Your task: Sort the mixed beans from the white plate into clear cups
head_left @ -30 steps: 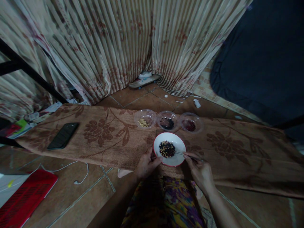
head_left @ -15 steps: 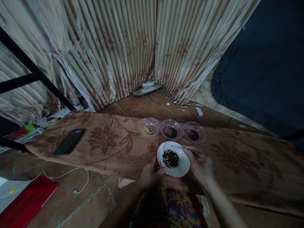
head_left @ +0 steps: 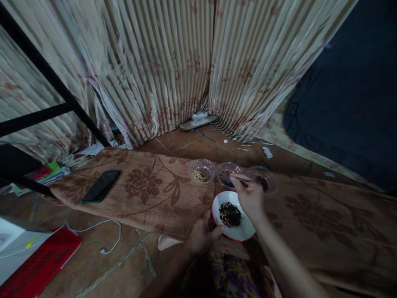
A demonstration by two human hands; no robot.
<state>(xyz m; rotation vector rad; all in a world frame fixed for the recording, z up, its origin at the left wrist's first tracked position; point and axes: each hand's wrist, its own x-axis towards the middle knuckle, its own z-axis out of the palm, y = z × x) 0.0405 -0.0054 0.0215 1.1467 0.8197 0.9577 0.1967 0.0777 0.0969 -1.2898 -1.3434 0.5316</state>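
A white bowl (head_left: 246, 227) with a red rim holds a mixed heap of dark and pale yellow beans (head_left: 230, 214). My left hand (head_left: 203, 235) grips its left edge, thumb at the rim. Above the bowl's far side, my right hand (head_left: 250, 199) pinches thin metal tweezers (head_left: 245, 179), whose tips are over the middle cup and hard to make out. Three clear plastic cups stand in a row behind the bowl: the left cup (head_left: 203, 164) has yellow beans, the middle cup (head_left: 227, 169) dark ones. My right hand partly covers the right cup (head_left: 272, 182), with dark red contents.
A patterned brown cloth (head_left: 173, 207) covers the low table. At the left lies a black phone (head_left: 101, 186). Beyond the table are a skateboard (head_left: 198, 123) and striped curtains (head_left: 161, 74). A white cable (head_left: 119, 231) and a red object (head_left: 46, 260) are at lower left.
My right hand has moved forward with the tweezers, from the bowl's right rim to the middle cup. My left hand still holds the bowl. The whole view has shifted slightly.
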